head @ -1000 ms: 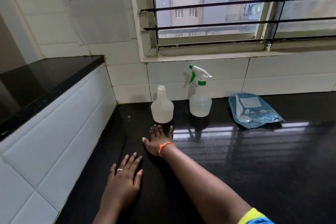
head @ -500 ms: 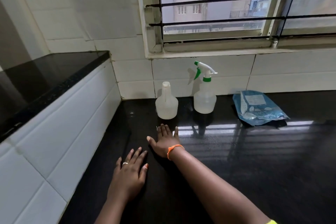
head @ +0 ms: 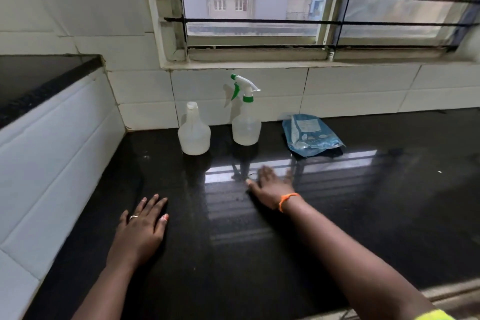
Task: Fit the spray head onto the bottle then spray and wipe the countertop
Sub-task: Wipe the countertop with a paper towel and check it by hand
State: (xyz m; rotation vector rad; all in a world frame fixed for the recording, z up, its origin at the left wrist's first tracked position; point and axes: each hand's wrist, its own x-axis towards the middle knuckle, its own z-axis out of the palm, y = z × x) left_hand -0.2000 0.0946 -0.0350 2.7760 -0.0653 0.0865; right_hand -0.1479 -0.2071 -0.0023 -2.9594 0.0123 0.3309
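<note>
Two translucent bottles stand at the back of the black countertop [head: 337, 215] against the white tiles. The left bottle [head: 194, 132] has a bare neck with no spray head. The right bottle [head: 246, 122] carries a white and green spray head [head: 242, 86]. My left hand [head: 141, 228] lies flat on the counter near the left wall, fingers spread, a ring on one finger. My right hand [head: 270, 184], with an orange band at the wrist, rests palm down in front of the right bottle, blurred and holding nothing.
A blue plastic packet [head: 310, 135] lies on the counter right of the bottles. A raised tiled ledge with a black top [head: 39, 78] borders the left side. A barred window [head: 311, 8] sits above the back tiles.
My right hand has slid to the right along the counter, from in front of the left bottle to in front of the right one. The left hand stays flat.
</note>
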